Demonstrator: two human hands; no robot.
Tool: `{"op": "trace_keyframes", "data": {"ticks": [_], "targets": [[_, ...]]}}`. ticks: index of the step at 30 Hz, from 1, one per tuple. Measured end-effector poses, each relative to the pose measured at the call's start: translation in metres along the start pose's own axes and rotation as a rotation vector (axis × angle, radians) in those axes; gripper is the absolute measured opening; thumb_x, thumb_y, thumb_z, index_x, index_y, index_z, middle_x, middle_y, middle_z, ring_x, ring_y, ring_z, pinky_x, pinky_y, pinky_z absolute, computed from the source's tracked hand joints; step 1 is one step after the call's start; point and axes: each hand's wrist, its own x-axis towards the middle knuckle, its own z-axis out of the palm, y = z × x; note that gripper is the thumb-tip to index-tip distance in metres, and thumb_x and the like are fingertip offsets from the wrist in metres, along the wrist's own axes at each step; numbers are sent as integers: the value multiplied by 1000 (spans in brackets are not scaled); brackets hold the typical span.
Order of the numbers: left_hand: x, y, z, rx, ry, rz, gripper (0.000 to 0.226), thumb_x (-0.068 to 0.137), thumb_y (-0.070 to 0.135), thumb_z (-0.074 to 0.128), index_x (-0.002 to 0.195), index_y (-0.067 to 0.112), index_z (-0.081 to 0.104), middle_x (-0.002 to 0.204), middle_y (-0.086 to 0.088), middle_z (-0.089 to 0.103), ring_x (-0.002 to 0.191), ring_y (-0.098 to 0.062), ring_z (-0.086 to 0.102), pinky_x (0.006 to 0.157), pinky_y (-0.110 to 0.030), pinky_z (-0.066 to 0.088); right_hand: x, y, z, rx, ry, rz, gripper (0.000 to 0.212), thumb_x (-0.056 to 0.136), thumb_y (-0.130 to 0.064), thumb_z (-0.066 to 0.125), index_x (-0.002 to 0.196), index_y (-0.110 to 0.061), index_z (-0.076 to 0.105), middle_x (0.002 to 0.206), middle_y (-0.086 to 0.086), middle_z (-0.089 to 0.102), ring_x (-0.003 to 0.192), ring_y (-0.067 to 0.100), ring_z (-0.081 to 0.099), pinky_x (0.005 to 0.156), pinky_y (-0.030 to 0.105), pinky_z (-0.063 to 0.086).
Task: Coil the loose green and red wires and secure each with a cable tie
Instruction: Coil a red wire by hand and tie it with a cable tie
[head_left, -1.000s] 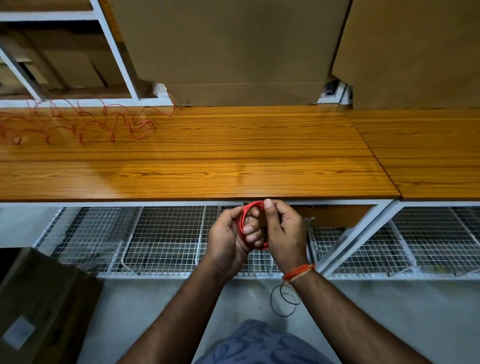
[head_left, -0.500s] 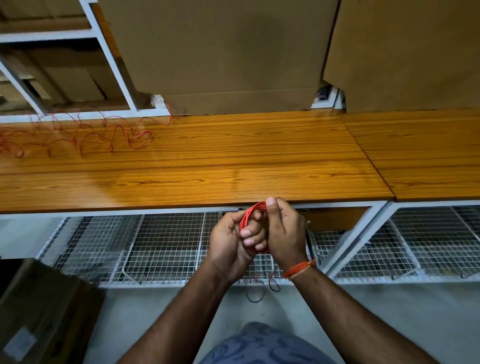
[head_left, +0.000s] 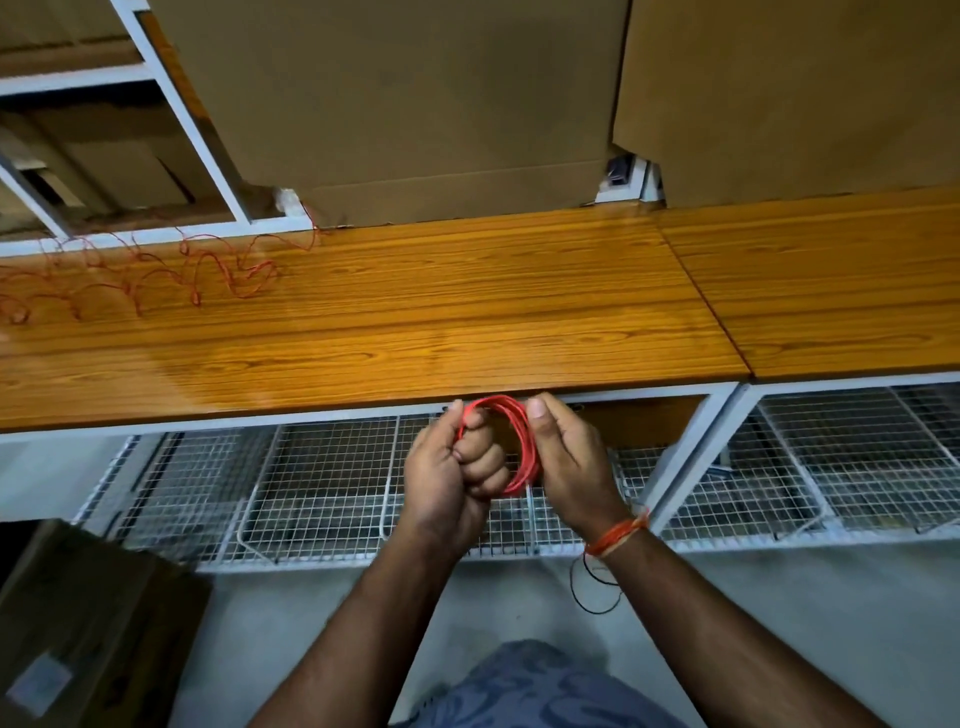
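Below bench edge (head_left: 363, 402), hands seemingly grip red coil (head_left: 523, 441)

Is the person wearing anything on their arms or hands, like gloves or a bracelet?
No gloves and no sleeves in view: both forearms are bare from the bottom of the picture up. The left hand wears nothing. At the wrist of the right hand there is an orange thread band, several thin strands wound together like a bracelet. No rings or watch can be seen.
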Motion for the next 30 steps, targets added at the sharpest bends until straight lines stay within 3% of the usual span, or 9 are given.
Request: {"op": "trace_keyframes", "data": {"ticks": [3, 5, 10, 15, 19, 24, 27, 30], "targets": [[2, 8, -7, -156, 68, 31, 35, 105, 32, 37, 74, 19, 47, 43, 12, 26, 41, -6, 6, 39, -18, 7, -9, 21, -33, -95, -139, 49, 22, 104, -37, 51, 88, -24, 62, 71, 5, 60, 64, 24, 56, 59, 44, 46], [2, 15, -14, -245, 108, 68, 38, 106, 34, 38, 73, 20, 49, 45, 10, 28, 36, -4, 16, 38, -18, 11, -18, 34, -53, -144, -148, 81, 11, 100, -29, 59, 91, -26, 65, 75, 7, 62, 70, 27, 58, 63, 49, 50], [5, 20, -21, -243, 148, 150, 35, 109, 32, 36, 78, 19, 48, 51, 12, 32, 39, -2, 27, 40, -17, 19, -29, 38, -83, -188, -131, 99, 10, 97, -20, 66, 96, -29, 69, 90, -7, 68, 87, 11, 65, 77, 48, 57], [12, 1, -9, 89, 210, 285, 32, 111, 24, 32, 84, 16, 45, 55, 5, 44, 44, -7, 39, 44, -19, 33, -28, 12, -83, -332, -247, -174, 12, 96, -29, 64, 100, -26, 75, 93, -15, 68, 89, 6, 63, 73, 41, 54], [10, -24, -6, 601, 211, 377, 42, 113, 23, 30, 98, -8, 54, 62, -6, 64, 51, -15, 58, 52, -23, 48, -26, -14, -72, -498, -296, -420, 8, 96, -27, 70, 101, -24, 75, 90, -13, 67, 83, 7, 60, 69, 33, 43], [-3, -51, -10, 899, 132, 369, 34, 113, 26, 36, 94, 3, 53, 61, -2, 60, 51, -17, 52, 47, -28, 44, -22, -35, -76, -297, -351, -287, 20, 90, -15, 74, 108, -18, 66, 88, -13, 67, 74, 3, 62, 63, 23, 46], [-8, -57, -12, 881, 26, 292, 34, 107, 36, 41, 86, 10, 48, 60, 0, 47, 50, -11, 40, 47, -23, 34, -20, -34, -85, -151, -383, -151, 22, 89, -3, 71, 107, -13, 61, 88, -7, 68, 73, 15, 64, 65, 38, 54], [-11, -60, -10, 822, -93, 193, 35, 104, 37, 38, 85, 10, 46, 60, 5, 37, 49, -8, 28, 47, -19, 28, -21, -29, -91, -59, -283, -127, 18, 88, 1, 72, 99, -10, 63, 91, -1, 68, 79, 20, 65, 74, 50, 55]]}}
